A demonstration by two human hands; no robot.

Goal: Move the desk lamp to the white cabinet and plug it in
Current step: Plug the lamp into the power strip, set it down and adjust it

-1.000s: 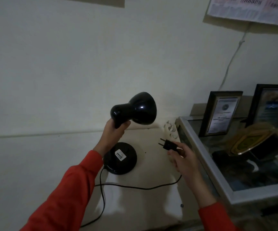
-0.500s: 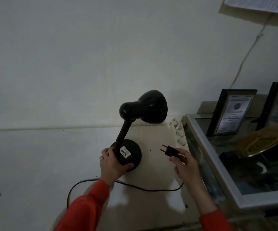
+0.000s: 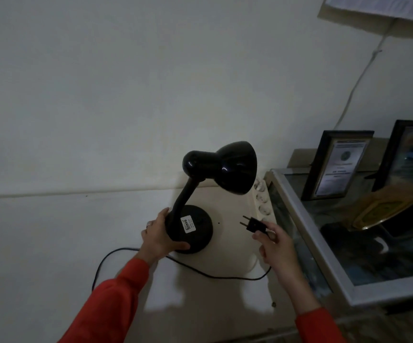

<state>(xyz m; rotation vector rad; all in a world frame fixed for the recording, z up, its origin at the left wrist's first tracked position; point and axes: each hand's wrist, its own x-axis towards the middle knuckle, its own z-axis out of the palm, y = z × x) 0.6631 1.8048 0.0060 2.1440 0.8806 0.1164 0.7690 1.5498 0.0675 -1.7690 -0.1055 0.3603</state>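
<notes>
The white cabinet point(image 3: 225, 288) carries the upright desk lamp point(image 3: 200, 194). Your left hand point(image 3: 159, 237) grips its base; your right hand point(image 3: 275, 246) pinches the plug point(image 3: 253, 225).

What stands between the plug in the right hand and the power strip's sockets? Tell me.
Nothing visible. The plug, pinched in the right hand, has its prongs up in open air just left of the power strip, which lies against the glass case. The lamp, steadied by the left hand, stands further left.
</notes>
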